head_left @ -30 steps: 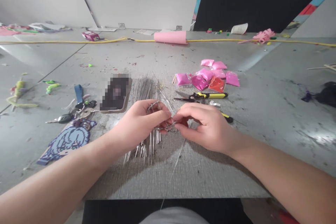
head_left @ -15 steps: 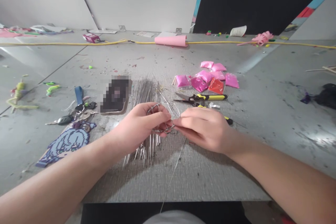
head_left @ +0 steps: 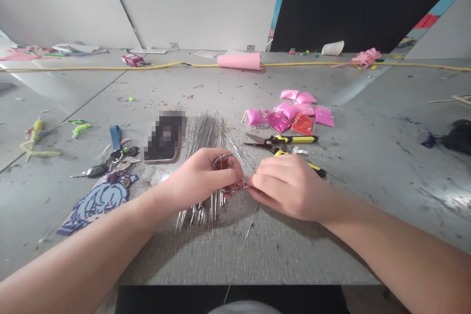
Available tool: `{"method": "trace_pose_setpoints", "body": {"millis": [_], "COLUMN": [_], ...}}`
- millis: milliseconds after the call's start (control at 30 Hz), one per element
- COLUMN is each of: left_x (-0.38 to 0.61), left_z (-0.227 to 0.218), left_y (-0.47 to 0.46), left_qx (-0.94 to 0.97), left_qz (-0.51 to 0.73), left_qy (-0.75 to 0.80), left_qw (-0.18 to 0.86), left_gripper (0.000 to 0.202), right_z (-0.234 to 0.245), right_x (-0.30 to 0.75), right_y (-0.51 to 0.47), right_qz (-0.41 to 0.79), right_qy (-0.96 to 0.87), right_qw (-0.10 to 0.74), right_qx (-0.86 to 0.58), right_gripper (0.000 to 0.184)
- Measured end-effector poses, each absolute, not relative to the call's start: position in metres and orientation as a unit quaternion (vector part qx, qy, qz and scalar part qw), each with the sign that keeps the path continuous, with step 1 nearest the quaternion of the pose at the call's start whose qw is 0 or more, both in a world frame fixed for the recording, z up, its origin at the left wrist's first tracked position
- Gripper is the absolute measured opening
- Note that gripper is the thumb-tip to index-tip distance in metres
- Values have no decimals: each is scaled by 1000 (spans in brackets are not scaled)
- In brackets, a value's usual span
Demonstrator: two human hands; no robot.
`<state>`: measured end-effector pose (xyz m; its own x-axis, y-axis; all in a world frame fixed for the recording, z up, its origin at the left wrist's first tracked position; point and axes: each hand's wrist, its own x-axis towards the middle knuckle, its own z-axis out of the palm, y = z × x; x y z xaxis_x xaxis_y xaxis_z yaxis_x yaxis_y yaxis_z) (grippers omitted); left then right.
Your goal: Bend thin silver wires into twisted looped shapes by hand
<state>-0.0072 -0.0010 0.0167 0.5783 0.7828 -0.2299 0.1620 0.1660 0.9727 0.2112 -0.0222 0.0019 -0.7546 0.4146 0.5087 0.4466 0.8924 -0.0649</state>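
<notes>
My left hand (head_left: pixel 204 179) is closed on a small shape of bent silver wire (head_left: pixel 225 161), held just above a bundle of straight thin wires (head_left: pixel 203 138) lying on a grey mat (head_left: pixel 257 250). My right hand (head_left: pixel 289 186) pinches the same wire piece from the right, fingertips meeting those of the left. One long thin wire (head_left: pixel 241 250) trails from the hands toward me. Both hands hover over the middle of the mat.
Yellow-handled cutters (head_left: pixel 283 140) and several pink and red packets (head_left: pixel 290 113) lie behind my right hand. A phone (head_left: pixel 165 138), keys (head_left: pixel 110 159) and a blue pixel charm (head_left: pixel 97 201) lie to the left. A pink roll (head_left: pixel 239 61) and yellow cord (head_left: pixel 91 67) cross the back.
My right hand has closed tighter against the left, fingers folding down over the wire. The view has tilted up slightly; the things on the floor have not moved.
</notes>
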Motion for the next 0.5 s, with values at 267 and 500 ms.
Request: {"method": "trace_pose_setpoints", "body": {"millis": [267,500], "left_x": [-15,-11], "left_z": [17,22], "left_y": [0,-3], "left_qx": [650,662], "left_qz": [223,193], "left_qy": [385,404], "left_qw": [617,601], "left_gripper": [12,11], "right_z": [-1,-2], "right_x": [216,212], "right_y": [-20,-12], "right_qz": [159,578], "right_qy": [-877,-638], "right_qw": [366,319], "right_qx": [-266,-396], "right_gripper": [28,21]}}
